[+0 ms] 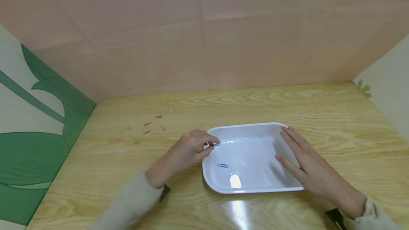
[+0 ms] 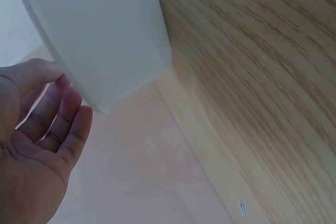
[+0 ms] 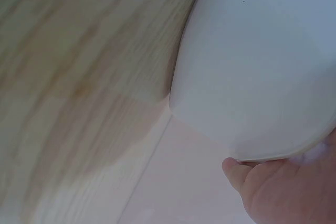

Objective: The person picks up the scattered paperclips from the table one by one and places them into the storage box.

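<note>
My left hand (image 1: 188, 150) pinches a dark bluish paper clip (image 1: 216, 144) between thumb and forefinger, just inside the left rim of a white tray (image 1: 252, 190). Below it in the tray lies a blue paper clip (image 1: 222, 165). Across the tray's right rim rests my right hand (image 1: 311, 166), its fingers fairly straight and reaching inward. From the left wrist, the hand (image 2: 42, 135) shows beside the tray's outer wall (image 2: 115, 35); the pinched clip is hidden there. In the right wrist view the hand (image 3: 294, 187) touches the tray's edge (image 3: 262, 159).
Several loose paper clips lie scattered left of the tray, among them a red one (image 1: 158, 116), a pink one (image 1: 163, 129), a green one (image 1: 136, 142) and a purplish one (image 1: 129, 128). A pinkish sheet (image 1: 204, 45) hangs behind the wooden table (image 1: 351, 127).
</note>
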### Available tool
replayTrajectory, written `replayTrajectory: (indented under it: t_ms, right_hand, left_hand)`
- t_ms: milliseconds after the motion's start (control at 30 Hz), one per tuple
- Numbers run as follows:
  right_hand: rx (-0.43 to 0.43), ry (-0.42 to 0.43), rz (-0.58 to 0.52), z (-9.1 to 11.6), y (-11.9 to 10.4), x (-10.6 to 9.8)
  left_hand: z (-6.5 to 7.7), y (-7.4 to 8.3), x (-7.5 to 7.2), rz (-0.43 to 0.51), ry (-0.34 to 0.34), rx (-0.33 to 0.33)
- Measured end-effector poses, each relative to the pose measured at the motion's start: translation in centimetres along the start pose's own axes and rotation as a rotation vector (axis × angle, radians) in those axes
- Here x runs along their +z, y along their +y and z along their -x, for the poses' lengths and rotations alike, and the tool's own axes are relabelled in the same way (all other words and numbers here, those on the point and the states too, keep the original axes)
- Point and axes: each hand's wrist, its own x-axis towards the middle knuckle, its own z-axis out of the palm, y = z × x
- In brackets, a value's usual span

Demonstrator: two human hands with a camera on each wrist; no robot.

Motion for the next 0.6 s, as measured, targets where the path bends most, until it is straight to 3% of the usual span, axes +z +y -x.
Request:
replayTrajectory:
  t_ms: [600]
  right_hand:
    - [-0.003, 0.000, 0.006, 0.0, 0.1, 0.1]
  left_hand:
    - [-1.3, 0.5, 2.1, -0.106, -0.090, 0.018]
